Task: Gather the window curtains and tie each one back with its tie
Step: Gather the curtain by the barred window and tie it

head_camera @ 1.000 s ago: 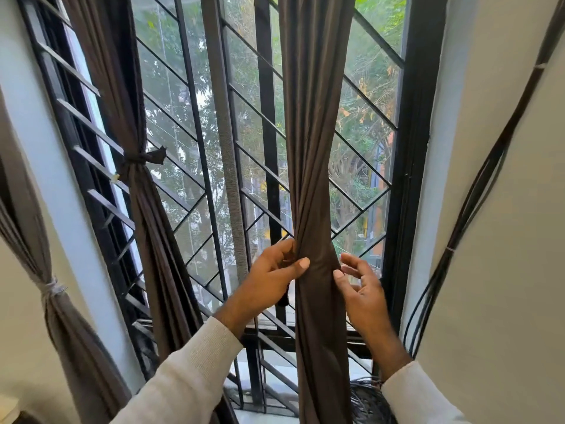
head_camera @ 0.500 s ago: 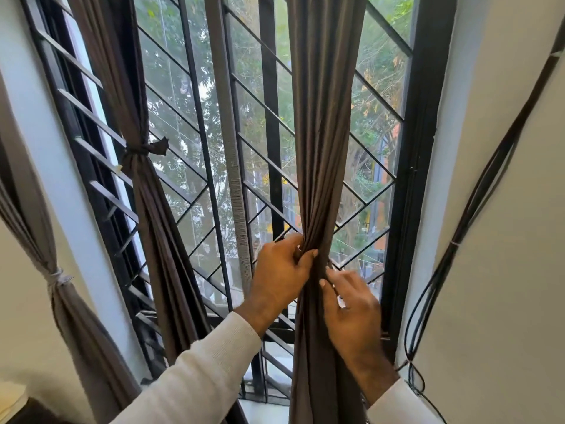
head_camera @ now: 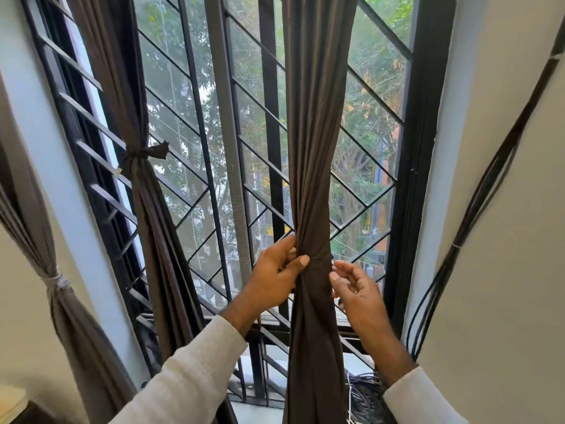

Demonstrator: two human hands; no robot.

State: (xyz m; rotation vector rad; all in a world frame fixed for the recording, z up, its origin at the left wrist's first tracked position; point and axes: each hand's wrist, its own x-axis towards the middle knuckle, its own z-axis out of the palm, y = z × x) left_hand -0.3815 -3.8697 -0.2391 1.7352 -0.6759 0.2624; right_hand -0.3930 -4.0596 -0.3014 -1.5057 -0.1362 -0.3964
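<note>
At the far left a grey-brown curtain (head_camera: pixel 46 240) hangs against the wall, cinched by a pale tie (head_camera: pixel 58 282). Next to it, in front of the window grille (head_camera: pixel 189 166), a second dark brown curtain (head_camera: pixel 143 209) is bunched and bound with a dark knotted tie (head_camera: pixel 143 153), its loose end sticking out to the right.

Moving toward the middle, the left hand (head_camera: pixel 275 276) reaches up from a cream sleeve (head_camera: pixel 189 381) and grips the centre curtain (head_camera: pixel 312 148) at its narrowest point. The thumb lies across the front of the fabric and the fingers wrap round the left edge and behind it, so the hand is clamped on the gathered cloth. This curtain hangs straight down the middle of the window, pinched into a waist where the hand holds it and flaring again below. Whether a tie already circles that waist cannot be told.

Just right of the curtain, the right hand (head_camera: pixel 357 289) hovers with fingers loosely spread and slightly curled. Its fingertips (head_camera: pixel 336 272) lie close to the fabric's right edge; no grasp shows.

At the far right, black cables (head_camera: pixel 477 203) run down the wall beside the window frame (head_camera: pixel 422 148).
</note>
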